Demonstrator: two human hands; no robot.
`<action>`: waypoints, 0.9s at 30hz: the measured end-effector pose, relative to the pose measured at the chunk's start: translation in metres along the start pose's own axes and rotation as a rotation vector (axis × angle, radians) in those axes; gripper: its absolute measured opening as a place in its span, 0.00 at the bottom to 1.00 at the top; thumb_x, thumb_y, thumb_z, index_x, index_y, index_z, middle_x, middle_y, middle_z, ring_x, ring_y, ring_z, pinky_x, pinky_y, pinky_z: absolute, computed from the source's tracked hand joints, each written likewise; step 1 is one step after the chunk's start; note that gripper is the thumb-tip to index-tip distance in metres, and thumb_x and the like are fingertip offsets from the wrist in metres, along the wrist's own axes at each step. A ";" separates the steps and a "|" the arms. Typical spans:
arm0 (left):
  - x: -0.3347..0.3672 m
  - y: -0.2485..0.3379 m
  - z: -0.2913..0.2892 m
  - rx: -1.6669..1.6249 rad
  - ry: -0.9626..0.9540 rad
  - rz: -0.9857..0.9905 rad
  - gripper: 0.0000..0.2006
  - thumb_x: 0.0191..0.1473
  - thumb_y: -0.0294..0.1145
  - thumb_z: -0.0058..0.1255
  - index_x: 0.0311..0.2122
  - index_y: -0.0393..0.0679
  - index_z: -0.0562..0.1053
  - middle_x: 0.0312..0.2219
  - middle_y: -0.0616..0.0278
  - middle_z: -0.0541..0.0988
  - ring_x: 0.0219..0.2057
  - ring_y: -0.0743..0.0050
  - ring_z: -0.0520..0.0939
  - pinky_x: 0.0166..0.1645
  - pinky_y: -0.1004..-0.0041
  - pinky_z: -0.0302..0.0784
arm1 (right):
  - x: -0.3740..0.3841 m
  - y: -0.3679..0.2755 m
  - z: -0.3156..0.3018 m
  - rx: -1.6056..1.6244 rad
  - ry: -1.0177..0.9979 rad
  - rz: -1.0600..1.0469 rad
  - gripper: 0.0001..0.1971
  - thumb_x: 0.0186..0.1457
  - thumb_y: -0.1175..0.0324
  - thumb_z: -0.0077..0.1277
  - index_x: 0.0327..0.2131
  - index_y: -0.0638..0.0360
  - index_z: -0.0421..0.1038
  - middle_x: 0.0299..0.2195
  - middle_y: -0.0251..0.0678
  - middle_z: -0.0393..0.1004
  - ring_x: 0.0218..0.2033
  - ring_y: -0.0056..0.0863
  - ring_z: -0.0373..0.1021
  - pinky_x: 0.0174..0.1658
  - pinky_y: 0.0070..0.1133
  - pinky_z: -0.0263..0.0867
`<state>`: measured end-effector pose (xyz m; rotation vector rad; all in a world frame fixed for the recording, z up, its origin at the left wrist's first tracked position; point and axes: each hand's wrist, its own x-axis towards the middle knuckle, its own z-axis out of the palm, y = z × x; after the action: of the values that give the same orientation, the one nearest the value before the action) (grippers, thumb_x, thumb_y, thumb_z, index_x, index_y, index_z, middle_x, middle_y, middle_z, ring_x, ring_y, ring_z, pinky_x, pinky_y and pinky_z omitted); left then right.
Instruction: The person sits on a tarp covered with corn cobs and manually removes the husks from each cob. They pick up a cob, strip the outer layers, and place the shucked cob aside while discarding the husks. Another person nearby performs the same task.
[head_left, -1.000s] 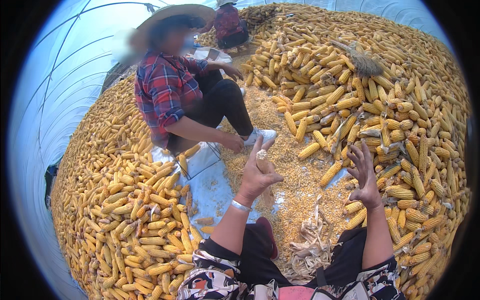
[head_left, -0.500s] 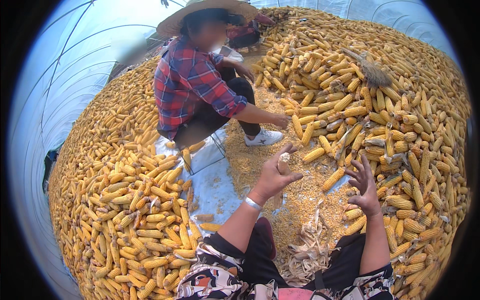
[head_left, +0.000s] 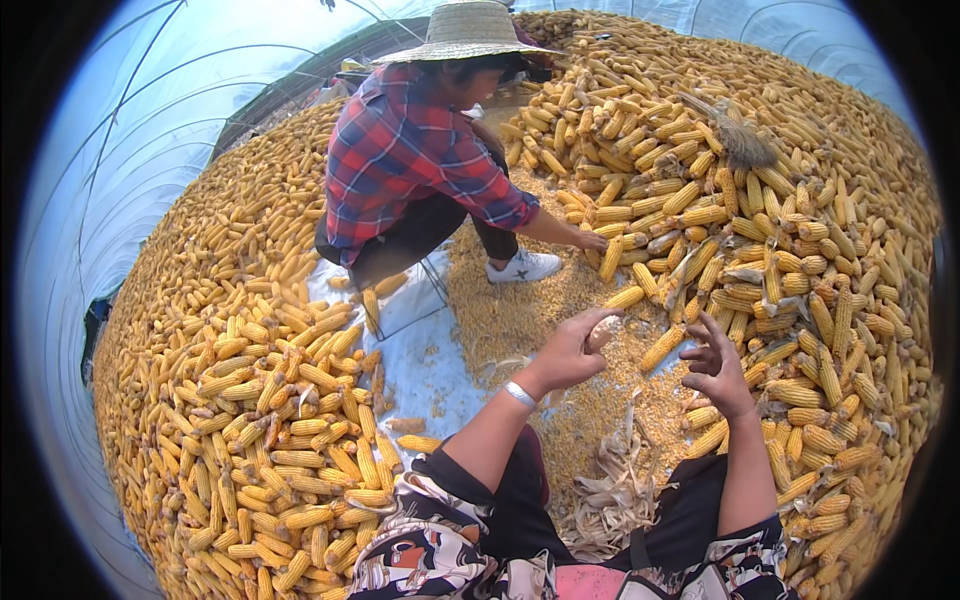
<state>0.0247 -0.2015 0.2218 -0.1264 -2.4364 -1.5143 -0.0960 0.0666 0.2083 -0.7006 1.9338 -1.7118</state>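
My left hand (head_left: 570, 355) is closed around a pale, stripped corncob (head_left: 603, 332), whose end shows past the fingers. To its right, my right hand (head_left: 718, 372) is held with thumb and fingers apart and nothing visible between them. Nearest to it lie several yellow corn ears (head_left: 662, 348) at the foot of the right-hand pile. Loose kernels (head_left: 590, 415) cover the ground beneath both hands. Dry husks (head_left: 612, 490) lie heaped between my knees.
Ahead, a person in a straw hat and plaid shirt (head_left: 400, 150) sits on a low wire-legged stool (head_left: 437, 285), one hand (head_left: 590, 240) reaching to the corn. Ears pile high left (head_left: 230, 420) and right (head_left: 850, 330); a broom (head_left: 745, 145) lies on the right pile. A pale sheet (head_left: 420, 370) shows between.
My left hand has moved right and slightly down with the corncob, closer to my right hand. The person opposite has leaned forward and reached farther toward the pile, head lowered.
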 end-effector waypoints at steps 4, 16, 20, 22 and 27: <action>-0.008 0.002 0.016 0.159 -0.063 0.099 0.30 0.39 0.22 0.46 0.54 0.38 0.68 0.46 0.46 0.74 0.45 0.51 0.76 0.50 0.64 0.71 | -0.005 0.001 0.004 0.026 -0.025 0.034 0.50 0.38 0.72 0.65 0.66 0.54 0.50 0.57 0.45 0.63 0.45 0.29 0.70 0.45 0.29 0.72; -0.061 0.004 0.059 0.514 -0.153 0.076 0.09 0.43 0.23 0.50 0.34 0.39 0.73 0.29 0.49 0.76 0.36 0.45 0.77 0.41 0.54 0.72 | -0.025 0.039 -0.014 -0.111 -0.074 0.131 0.38 0.48 0.66 0.59 0.63 0.61 0.56 0.49 0.48 0.70 0.43 0.30 0.71 0.45 0.26 0.70; -0.121 0.018 -0.002 0.748 -0.093 0.173 0.13 0.44 0.25 0.51 0.39 0.46 0.74 0.33 0.61 0.77 0.41 0.61 0.77 0.50 0.63 0.66 | -0.028 0.048 -0.020 -0.277 -0.052 0.201 0.36 0.49 0.66 0.58 0.61 0.64 0.58 0.45 0.47 0.72 0.42 0.30 0.71 0.44 0.27 0.70; -0.167 0.033 -0.071 0.936 -0.033 0.142 0.15 0.43 0.23 0.52 0.40 0.46 0.74 0.32 0.63 0.77 0.40 0.62 0.77 0.53 0.59 0.64 | -0.033 0.048 -0.023 -0.260 -0.125 0.164 0.35 0.48 0.66 0.59 0.59 0.66 0.61 0.44 0.49 0.74 0.41 0.31 0.73 0.43 0.27 0.70; -0.291 0.123 -0.279 1.816 0.618 -0.939 0.22 0.50 0.32 0.56 0.52 0.42 0.69 0.60 0.49 0.61 0.64 0.52 0.57 0.63 0.41 0.48 | -0.048 0.040 -0.031 -0.412 -0.136 0.198 0.37 0.45 0.65 0.64 0.58 0.66 0.62 0.43 0.50 0.76 0.40 0.34 0.75 0.44 0.27 0.71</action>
<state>0.3810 -0.3751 0.3652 1.5755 -2.2854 0.9161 -0.0817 0.1249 0.1725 -0.7170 2.1971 -1.1298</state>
